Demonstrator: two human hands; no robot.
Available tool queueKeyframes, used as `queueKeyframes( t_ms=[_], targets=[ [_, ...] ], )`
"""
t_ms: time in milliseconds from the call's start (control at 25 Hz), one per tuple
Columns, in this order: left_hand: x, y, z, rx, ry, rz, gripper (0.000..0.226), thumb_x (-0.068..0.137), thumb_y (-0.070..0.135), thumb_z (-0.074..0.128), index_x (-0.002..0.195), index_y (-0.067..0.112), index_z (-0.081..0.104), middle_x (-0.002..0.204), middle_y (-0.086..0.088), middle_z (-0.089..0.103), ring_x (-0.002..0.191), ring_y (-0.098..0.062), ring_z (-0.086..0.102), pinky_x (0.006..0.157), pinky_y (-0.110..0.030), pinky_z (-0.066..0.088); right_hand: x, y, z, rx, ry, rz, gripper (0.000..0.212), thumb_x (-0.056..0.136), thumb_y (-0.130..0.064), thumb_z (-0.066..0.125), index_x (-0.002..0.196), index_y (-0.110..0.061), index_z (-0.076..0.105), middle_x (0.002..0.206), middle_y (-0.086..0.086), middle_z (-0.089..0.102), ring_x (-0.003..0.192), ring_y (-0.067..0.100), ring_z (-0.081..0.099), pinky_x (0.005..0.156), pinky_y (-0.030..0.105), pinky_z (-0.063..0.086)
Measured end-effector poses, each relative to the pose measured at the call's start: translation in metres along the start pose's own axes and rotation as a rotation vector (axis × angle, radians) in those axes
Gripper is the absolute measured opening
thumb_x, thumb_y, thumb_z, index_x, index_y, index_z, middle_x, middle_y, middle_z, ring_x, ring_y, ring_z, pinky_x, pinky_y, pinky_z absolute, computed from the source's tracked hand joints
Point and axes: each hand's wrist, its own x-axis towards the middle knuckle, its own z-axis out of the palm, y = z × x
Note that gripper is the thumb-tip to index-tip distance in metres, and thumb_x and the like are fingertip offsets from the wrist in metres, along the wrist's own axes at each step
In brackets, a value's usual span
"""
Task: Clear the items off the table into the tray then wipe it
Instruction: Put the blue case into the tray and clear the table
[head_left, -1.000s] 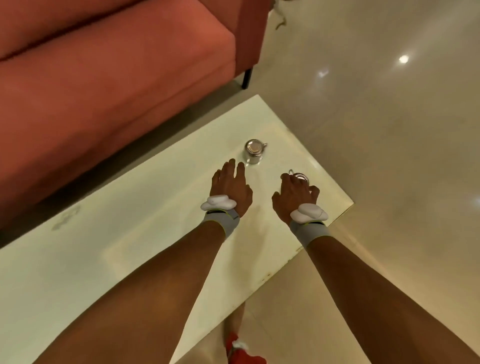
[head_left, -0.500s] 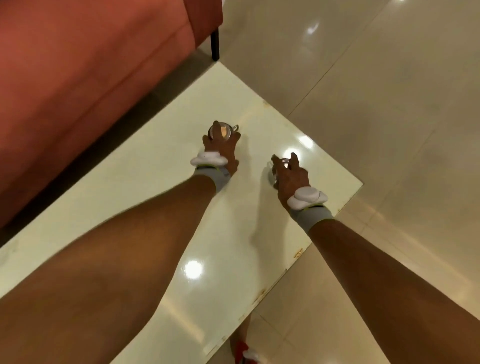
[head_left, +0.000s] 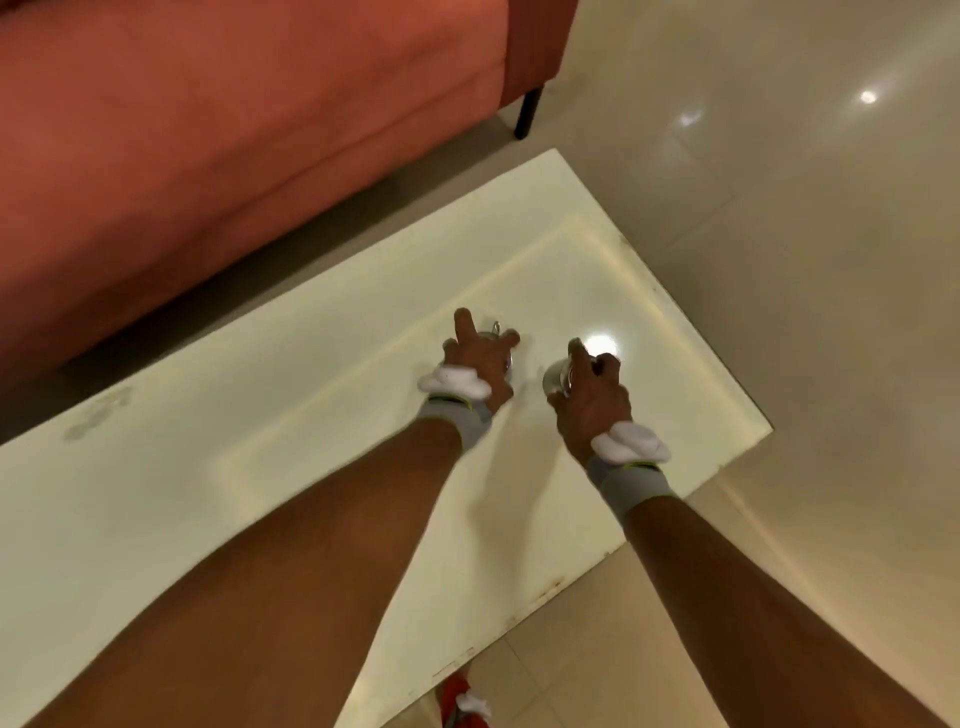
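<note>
Two small steel cups are on the pale cream table, near its right end. My left hand grips the left steel cup from above; only its rim and handle show past my fingers. My right hand grips the right steel cup, whose shiny side shows to the left of my fingers. Whether either cup is lifted off the table I cannot tell. No tray or cloth is in view.
A red-orange sofa runs along the table's far side, its black leg near the table's far right corner. Glossy beige floor tiles lie to the right. A faint smudge marks the table at left.
My left hand reached the far cup and closed round it. My right hand kept hold of the near cup. The camera view shifted.
</note>
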Motion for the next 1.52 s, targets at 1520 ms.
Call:
queueKeyframes(
  t_ms=[1520],
  targets=[
    [-0.778, -0.489, 0.052, -0.607, 0.957, -1.285, 0.068, 0.064, 0.055, 0.059, 0.118, 0.014, 0.052, 0.107, -0.001, 0.06, 0.084, -0.026, 0.063, 0.068, -0.038, 0.053, -0.617, -0.533, 0.383, -0.56, -0.679, -1.458, 0.066, 0.088, -0.044, 0.052, 0.144, -0.026, 0.024, 0.148, 0.001, 0.03, 0.119, 0.028, 0.039, 0.103, 0.038, 0.035]
  ],
)
